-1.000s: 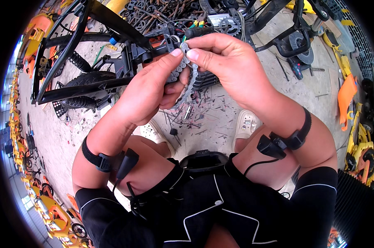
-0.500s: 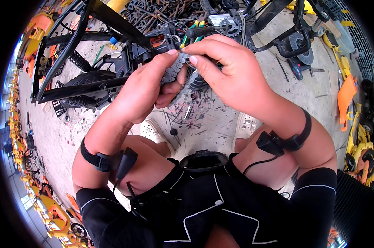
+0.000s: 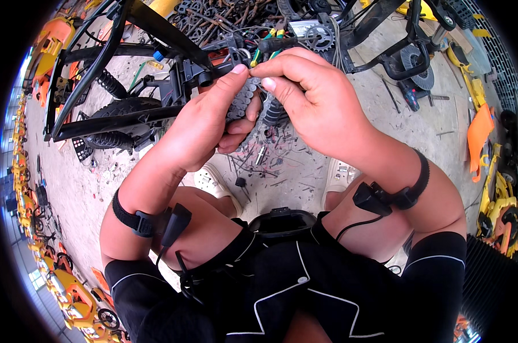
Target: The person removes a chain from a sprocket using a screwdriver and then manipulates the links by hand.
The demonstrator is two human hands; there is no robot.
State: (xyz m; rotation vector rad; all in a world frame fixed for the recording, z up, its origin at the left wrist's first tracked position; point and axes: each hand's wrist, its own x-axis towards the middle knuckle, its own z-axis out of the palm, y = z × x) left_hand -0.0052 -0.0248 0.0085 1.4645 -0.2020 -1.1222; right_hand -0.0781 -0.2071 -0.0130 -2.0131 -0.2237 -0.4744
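A grey metal roller chain (image 3: 243, 103) is bunched up in front of me, in the upper middle of the view. My left hand (image 3: 204, 117) is closed around the bunch, its thumb pointing up along the chain's upper end and its other fingers curled beneath. My right hand (image 3: 322, 100) comes in from the right, index finger and thumb bent in a pinch at that same end. Its index fingertip meets the tip of my left thumb. What exactly lies between the right fingertips is partly hidden.
Behind my hands lie a black vehicle frame (image 3: 127, 120), a toothed sprocket (image 3: 320, 38), green-and-yellow-handled pliers (image 3: 256, 57) and a heap of rusty metal parts (image 3: 213, 20). Small scraps litter the concrete floor between my shoes. A second frame with a disc wheel (image 3: 417, 67) stands to the right.
My right thumb and index finger have parted slightly, the thumb shifting a little to the right. The chain bunch has tipped slightly in my left hand.
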